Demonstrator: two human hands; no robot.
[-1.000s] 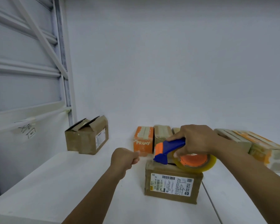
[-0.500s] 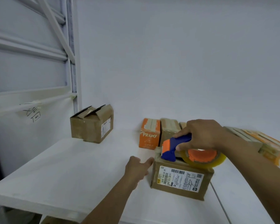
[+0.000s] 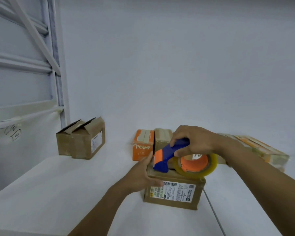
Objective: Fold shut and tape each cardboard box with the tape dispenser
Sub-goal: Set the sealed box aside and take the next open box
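White tabletop (image 3: 66, 193) runs back to a plain white wall (image 3: 160, 65), with a grey metal frame of slanted bars (image 3: 56, 65) standing at the left

Near the front sits a small brown cardboard box (image 3: 177, 200), flaps folded down, a white printed shipping label (image 3: 175, 191) on its front face. On its top rests a tape dispenser with a blue handle, orange nose and orange hub (image 3: 170, 155); its roll of clear tape (image 3: 211, 165) lies over the right half of the lid. The right hand (image 3: 196, 141) is curled firmly round the blue handle from above. The left hand (image 3: 143, 176) lies flat against the box's left side, fingers straight and pointing up past the top edge, thumb spread across the front face beside the label, clasping nothing

Behind this box stand an orange carton marked PRAMY with tape on its lid (image 3: 143, 145) and, touching it, a narrow brown taped carton (image 3: 163, 138). A long taped orange-and-tan package (image 3: 262, 150) lies at the right. Well apart at the back left, near the frame, a larger brown cardboard box (image 3: 80, 142) has its top flaps standing ajar
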